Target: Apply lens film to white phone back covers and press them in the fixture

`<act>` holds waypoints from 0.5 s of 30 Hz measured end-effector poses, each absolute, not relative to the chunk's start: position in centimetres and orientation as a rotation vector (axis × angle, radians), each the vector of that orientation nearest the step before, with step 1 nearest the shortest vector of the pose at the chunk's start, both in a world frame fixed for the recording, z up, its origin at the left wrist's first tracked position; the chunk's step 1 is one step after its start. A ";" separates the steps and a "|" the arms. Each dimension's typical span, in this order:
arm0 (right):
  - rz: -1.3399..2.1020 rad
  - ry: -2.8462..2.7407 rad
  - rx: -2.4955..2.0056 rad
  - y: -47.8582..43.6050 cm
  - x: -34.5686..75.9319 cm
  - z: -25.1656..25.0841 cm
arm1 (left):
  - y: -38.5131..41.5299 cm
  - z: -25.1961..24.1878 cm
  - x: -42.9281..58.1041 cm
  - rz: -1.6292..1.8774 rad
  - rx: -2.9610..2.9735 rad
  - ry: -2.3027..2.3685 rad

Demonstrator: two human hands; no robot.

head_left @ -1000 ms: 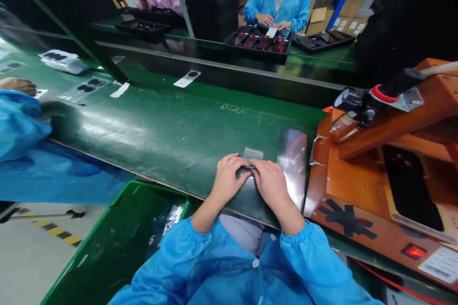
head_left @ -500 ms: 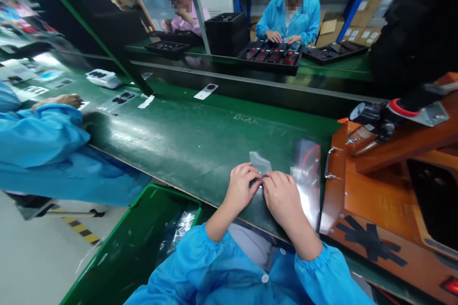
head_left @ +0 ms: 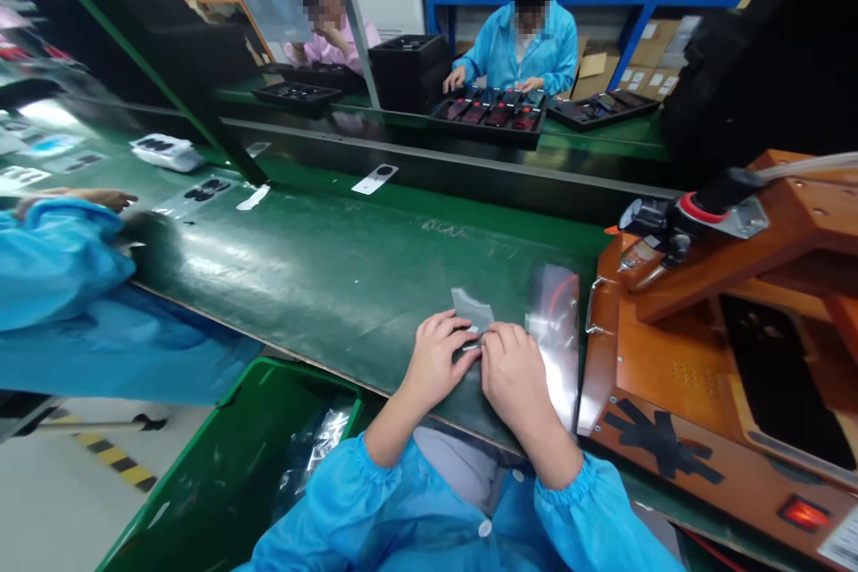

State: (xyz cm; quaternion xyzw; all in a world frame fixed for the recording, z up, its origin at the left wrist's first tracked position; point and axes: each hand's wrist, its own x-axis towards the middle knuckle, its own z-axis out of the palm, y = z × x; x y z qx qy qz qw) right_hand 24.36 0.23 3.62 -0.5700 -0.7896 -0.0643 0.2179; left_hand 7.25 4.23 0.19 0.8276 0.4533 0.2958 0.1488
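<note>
My left hand (head_left: 437, 359) and my right hand (head_left: 515, 375) meet at the near edge of the green work surface (head_left: 322, 286). Thumb and fingers of each are pinched together around something small and thin, mostly hidden by the fingers. A thin light edge shows between the left fingers and thumb, but its kind cannot be made out. Just beyond the fingertips lies a small piece of translucent film (head_left: 471, 307), its lower part covered by the hands. To the right of my right hand rests a shiny clear plastic sheet (head_left: 555, 349).
An orange machine (head_left: 643, 375) with a gauge (head_left: 642, 216) stands at the right. Below the left bench edge sits a green bin (head_left: 221, 456) with clear plastic inside. A white card (head_left: 375, 180) lies farther back. A co-worker's blue sleeve (head_left: 60, 241) is at the left; black trays (head_left: 492, 130) stand opposite.
The view has shifted slightly, so the scene sits a little further left. My hands stay close together, fingers slightly changed. The co-worker opposite has moved one hand outward to the tray's left side.
</note>
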 end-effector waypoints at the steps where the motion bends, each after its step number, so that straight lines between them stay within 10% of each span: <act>1: -0.154 -2.125 -1.578 -0.4 24.6 3.6 | 3.9 0.4 7.2 0.774 2.429 1.289; 15: -0.053 -1.729 -1.239 -9.3 28.3 -1.1 | 11.4 3.9 7.4 0.356 2.544 1.024</act>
